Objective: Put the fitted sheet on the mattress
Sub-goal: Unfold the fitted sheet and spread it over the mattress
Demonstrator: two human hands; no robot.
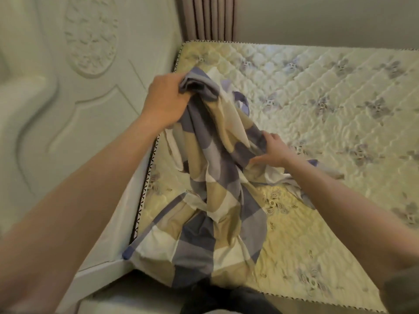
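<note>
Bare and close to the lens, the left forearm [79, 200] runs up from the lower left, and the right forearm [351, 200] comes in from the lower right. The fingers [179, 85] of the left hand [163, 100] are curled round a gathered bunch of the fitted sheet [215, 177] and hold it up above the bed; their tips are buried in the cloth. The fingers [268, 138] of the right hand [272, 152] pinch a fold lower down on the same hanging length, with the thumb stretched out beneath.

From those two grips the sheet, checked in blue, beige and white, drops in a twisted rope. It spreads into a crumpled heap on the near left part of the mattress [328, 98]. One blue-hemmed edge trails to the mattress's left border, beside the carved pale headboard [79, 87].

As I judge it, the task is barely begun. The sheet is on the bed but bunched, no corner looks hooked over any mattress corner, and most of the quilted top lies bare. What is left is to open the cloth out, find its corners and pull each one down over the mattress. A pleated curtain [208, 17] hangs behind the far corner.
</note>
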